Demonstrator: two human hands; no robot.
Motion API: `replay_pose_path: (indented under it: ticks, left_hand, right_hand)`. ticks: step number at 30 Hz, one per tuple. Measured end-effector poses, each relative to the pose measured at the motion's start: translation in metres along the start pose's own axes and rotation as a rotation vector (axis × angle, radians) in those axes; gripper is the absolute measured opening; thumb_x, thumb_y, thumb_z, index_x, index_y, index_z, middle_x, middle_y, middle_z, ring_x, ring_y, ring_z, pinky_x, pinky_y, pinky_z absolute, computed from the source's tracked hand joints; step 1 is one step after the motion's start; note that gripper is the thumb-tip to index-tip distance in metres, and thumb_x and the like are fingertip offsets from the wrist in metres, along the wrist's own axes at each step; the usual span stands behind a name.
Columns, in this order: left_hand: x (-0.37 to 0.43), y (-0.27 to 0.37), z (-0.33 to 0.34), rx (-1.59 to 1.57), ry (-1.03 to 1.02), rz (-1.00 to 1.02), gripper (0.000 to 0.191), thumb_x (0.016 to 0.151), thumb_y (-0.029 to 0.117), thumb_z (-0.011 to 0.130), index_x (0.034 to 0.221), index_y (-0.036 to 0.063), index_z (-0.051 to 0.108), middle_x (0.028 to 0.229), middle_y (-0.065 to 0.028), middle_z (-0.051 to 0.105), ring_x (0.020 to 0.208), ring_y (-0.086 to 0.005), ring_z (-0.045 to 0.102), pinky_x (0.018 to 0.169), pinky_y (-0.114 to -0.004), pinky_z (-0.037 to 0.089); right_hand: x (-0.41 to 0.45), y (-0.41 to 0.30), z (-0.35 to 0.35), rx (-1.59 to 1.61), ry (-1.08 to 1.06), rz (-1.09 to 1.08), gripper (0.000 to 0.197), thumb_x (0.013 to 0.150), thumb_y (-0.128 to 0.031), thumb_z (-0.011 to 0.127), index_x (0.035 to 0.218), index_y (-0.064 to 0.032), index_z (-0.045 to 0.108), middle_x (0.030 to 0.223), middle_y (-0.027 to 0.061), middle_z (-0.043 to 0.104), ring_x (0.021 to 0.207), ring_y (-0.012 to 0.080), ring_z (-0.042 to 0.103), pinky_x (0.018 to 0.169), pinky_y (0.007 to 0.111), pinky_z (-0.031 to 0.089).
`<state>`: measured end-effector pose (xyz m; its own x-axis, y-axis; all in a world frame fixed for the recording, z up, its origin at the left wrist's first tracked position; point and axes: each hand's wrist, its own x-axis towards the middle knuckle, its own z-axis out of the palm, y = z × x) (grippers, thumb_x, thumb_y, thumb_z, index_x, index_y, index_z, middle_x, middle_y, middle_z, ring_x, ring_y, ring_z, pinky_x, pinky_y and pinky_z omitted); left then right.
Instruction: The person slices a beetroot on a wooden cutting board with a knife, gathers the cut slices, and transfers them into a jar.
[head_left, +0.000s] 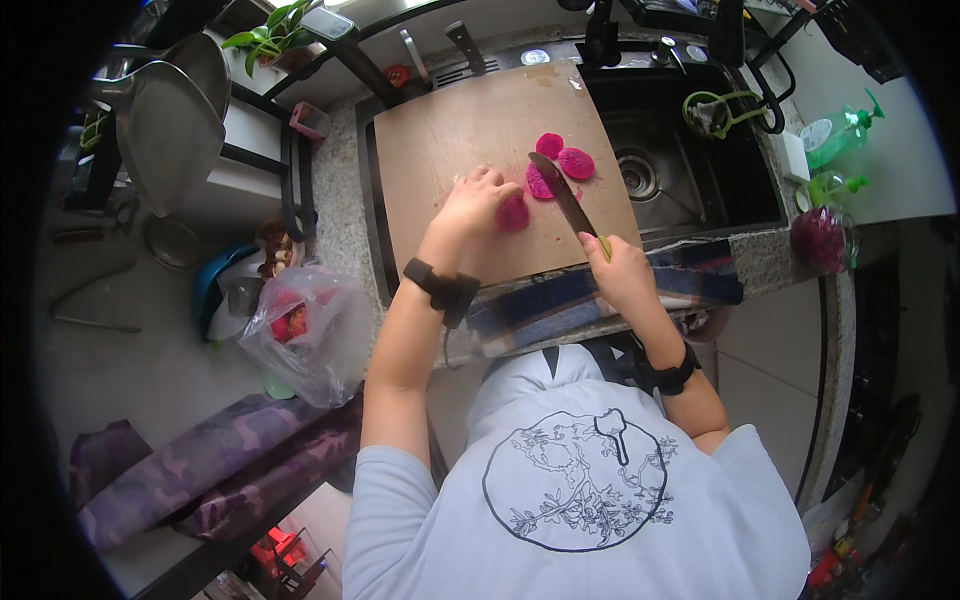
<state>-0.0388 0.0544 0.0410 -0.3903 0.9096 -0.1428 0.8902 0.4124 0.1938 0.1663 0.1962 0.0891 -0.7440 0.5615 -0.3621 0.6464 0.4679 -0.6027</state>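
Observation:
A large tan cutting board (457, 120) lies across the left part of a dark sink. On its front half, my left hand (476, 199) holds a magenta dragon fruit piece (514, 216) by its upper left side; the palm hides part of it. In my right hand (624, 274) is a kitchen knife (570, 201) with a yellow-green handle, its blade pointing away and to the left. The blade crosses over one round dragon fruit slice (538, 183). Two more slices, one upper (550, 145) and one right (577, 163), lie flat just beyond it.
The sink basin (697, 180) and drain show at right, with a green strainer (716, 112). Green pump bottles (836, 139) and a jar with magenta contents (823, 238) stand beyond. A folded plaid cloth (532, 311) lines the front edge. At left sits a plastic bag (307, 330) holding red fruit.

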Motion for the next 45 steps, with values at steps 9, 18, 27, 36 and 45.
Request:
replay_pose_path:
  ticks: [9, 18, 27, 36, 45]
  left_hand:
    - [-0.011, 0.011, -0.013, -0.059, 0.04, -0.136, 0.059, 0.051, 0.022, 0.078, 0.104, 0.0157, 0.054, 0.106, -0.0097, 0.051, 0.107, -0.0312, 0.043, 0.091, -0.042, 0.038]
    - [-0.031, 0.036, 0.002, -0.142, 0.206, -0.51, 0.055, 0.056, 0.037, 0.078, 0.1, 0.0127, 0.056, 0.104, -0.0095, 0.052, 0.107, -0.0283, 0.044, 0.089, -0.042, 0.038]
    - [-0.024, 0.046, 0.025, -0.101, 0.337, -0.665, 0.055, 0.057, 0.042, 0.077, 0.099, 0.0128, 0.058, 0.099, -0.0074, 0.055, 0.1, -0.0262, 0.05, 0.083, -0.04, 0.043]
    - [-0.024, 0.047, 0.031, -0.113, 0.38, -0.756, 0.055, 0.057, 0.042, 0.078, 0.1, 0.0133, 0.058, 0.097, -0.0082, 0.055, 0.099, -0.0259, 0.05, 0.084, -0.04, 0.041]
    - [-0.041, 0.029, 0.04, -0.239, 0.444, -0.583, 0.057, 0.059, 0.035, 0.078, 0.107, 0.0122, 0.059, 0.101, -0.0065, 0.056, 0.102, -0.0253, 0.049, 0.087, -0.04, 0.039]
  right_hand:
    - [0.001, -0.007, -0.002, -0.039, -0.076, -0.038, 0.054, 0.086, -0.05, 0.044, 0.079, 0.0014, 0.058, 0.078, 0.0261, 0.06, 0.079, 0.0415, 0.059, 0.069, 0.046, 0.045]
    - [0.007, -0.011, 0.006, -0.067, -0.095, -0.054, 0.054, 0.086, -0.051, 0.043, 0.08, 0.0008, 0.058, 0.08, 0.0261, 0.06, 0.08, 0.0419, 0.059, 0.07, 0.047, 0.045]
    - [0.009, -0.02, 0.023, -0.071, -0.072, -0.054, 0.054, 0.085, -0.051, 0.044, 0.082, 0.001, 0.058, 0.08, 0.0261, 0.061, 0.08, 0.0416, 0.059, 0.07, 0.047, 0.045]
    - [0.009, -0.027, 0.038, -0.052, -0.019, -0.055, 0.051, 0.085, -0.049, 0.046, 0.08, 0.001, 0.058, 0.079, 0.0262, 0.061, 0.079, 0.0419, 0.059, 0.07, 0.047, 0.045]
    - [0.009, -0.033, 0.046, -0.063, 0.008, -0.031, 0.051, 0.086, -0.049, 0.045, 0.081, 0.0005, 0.057, 0.079, 0.0261, 0.061, 0.079, 0.0419, 0.059, 0.07, 0.047, 0.045]
